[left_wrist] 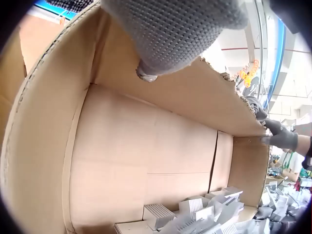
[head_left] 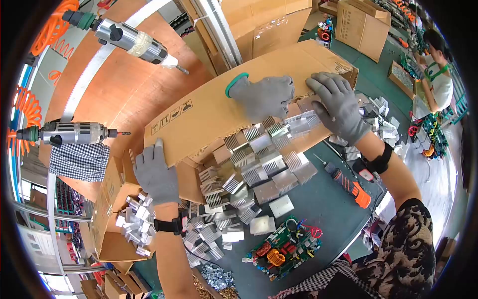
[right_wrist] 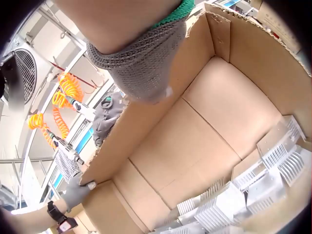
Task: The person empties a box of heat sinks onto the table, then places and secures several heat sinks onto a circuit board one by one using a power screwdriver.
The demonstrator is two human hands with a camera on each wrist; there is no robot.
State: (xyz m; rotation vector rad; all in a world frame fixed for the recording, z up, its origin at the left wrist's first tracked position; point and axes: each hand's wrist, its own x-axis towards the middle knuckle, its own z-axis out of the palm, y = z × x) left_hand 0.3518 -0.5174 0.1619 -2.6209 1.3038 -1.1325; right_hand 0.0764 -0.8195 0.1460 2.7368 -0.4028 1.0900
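Observation:
A large cardboard box (head_left: 199, 112) lies tipped over the table, its open side facing me. My left hand (head_left: 157, 174), in a grey glove, grips the box's left rim, with a fingertip inside the wall in the left wrist view. At the far right corner, my gloved right hand (head_left: 341, 107) holds the same rim. Finned metal heat sinks (head_left: 271, 167) lie at the box's mouth and spread over the table; others remain inside along its lower wall (left_wrist: 195, 209). A loose grey glove (head_left: 264, 97) with a green cuff drapes over the upper edge between my hands.
Close to me lies a green circuit board (head_left: 284, 249) with coils. An orange-handled screwdriver (head_left: 351, 187) is on the right. Another carton (head_left: 112, 214) of heat sinks stands left, below two hanging power drivers (head_left: 74, 133). A person (head_left: 438, 74) works at the far right.

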